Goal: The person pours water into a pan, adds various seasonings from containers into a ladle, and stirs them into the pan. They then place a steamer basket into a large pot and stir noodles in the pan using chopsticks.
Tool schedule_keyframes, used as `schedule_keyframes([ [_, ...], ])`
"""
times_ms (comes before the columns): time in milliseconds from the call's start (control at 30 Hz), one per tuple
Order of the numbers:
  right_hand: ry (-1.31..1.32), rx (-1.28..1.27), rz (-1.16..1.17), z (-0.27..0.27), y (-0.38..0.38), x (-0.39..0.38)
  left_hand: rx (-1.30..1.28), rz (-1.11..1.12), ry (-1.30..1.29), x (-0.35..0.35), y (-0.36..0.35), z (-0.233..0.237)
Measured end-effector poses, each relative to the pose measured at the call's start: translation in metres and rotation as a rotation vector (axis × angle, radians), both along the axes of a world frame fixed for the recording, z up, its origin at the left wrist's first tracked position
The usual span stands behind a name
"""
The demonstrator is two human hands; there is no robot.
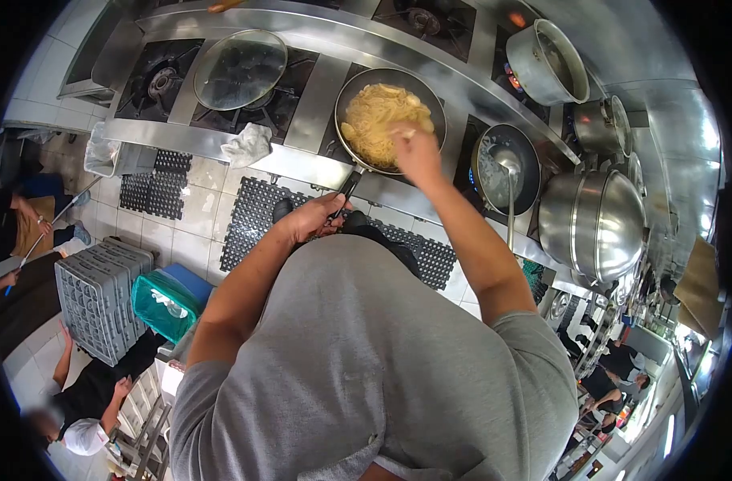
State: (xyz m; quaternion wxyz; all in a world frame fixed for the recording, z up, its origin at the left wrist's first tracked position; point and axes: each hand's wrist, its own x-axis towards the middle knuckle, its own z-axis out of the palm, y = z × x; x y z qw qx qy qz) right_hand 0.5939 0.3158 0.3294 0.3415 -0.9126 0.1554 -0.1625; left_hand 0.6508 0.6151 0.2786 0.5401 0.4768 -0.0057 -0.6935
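My left hand (321, 217) is closed around the black handle (350, 183) of a frying pan (343, 94) on the stove. Inside the pan lies a heap of yellow noodles (379, 108) with larger pale pieces among them. Over the right side of the noodles is my right hand (418, 154), its fingers drawn together and slightly blurred. Whatever those fingers may hold is too small or hidden to make out. To the right, a second dark pan (528, 172) holds whitish liquid, and a metal ladle (508, 160) rests in it.
A glass lid (241, 70) sits over a left burner, near a crumpled white cloth (247, 146) on the stove edge. Large metal pots (594, 224) stand at the right. Grey crates (105, 297) and a green-lined bin (164, 305) are at left, with people (101, 401) nearby.
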Motion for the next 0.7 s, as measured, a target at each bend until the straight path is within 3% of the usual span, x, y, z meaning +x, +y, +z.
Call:
schedule_keyframes([
  [33,0.006,0.045,0.155,0.005,0.014,-0.005,-0.006,-0.006,-0.011,0.001,0.0,-0.002],
  [67,0.003,0.048,0.151,0.004,0.011,-0.004,-0.003,-0.011,-0.014,0.0,0.0,-0.004],
  [267,-0.059,-0.045,-0.264,-0.006,-0.037,0.014,0.013,0.026,-0.085,-0.011,0.002,0.003],
  [333,-0.049,0.018,-0.084,-0.018,-0.004,0.011,0.049,0.024,-0.14,-0.015,-0.001,0.012],
  [367,-0.084,0.03,0.131,-0.01,0.013,0.007,0.05,0.024,-0.142,-0.015,-0.002,0.011],
  [467,-0.084,0.027,0.18,-0.013,0.003,0.016,0.052,0.025,-0.144,-0.018,-0.001,0.005],
  [500,-0.032,0.104,0.022,-0.014,-0.011,0.023,0.052,0.023,-0.117,-0.017,-0.001,0.006],
  [533,-0.029,0.105,0.019,-0.011,-0.02,0.03,0.05,0.022,-0.092,-0.017,-0.002,0.008],
  [600,-0.17,-0.05,-0.196,-0.007,-0.034,0.041,0.038,0.016,-0.092,-0.018,-0.003,0.011],
  [667,-0.19,-0.07,-0.125,-0.017,-0.021,0.039,0.029,0.01,-0.1,-0.016,-0.002,0.012],
  [700,-0.119,0.001,0.091,-0.012,-0.005,0.032,0.03,0.008,-0.103,-0.017,-0.002,0.006],
])
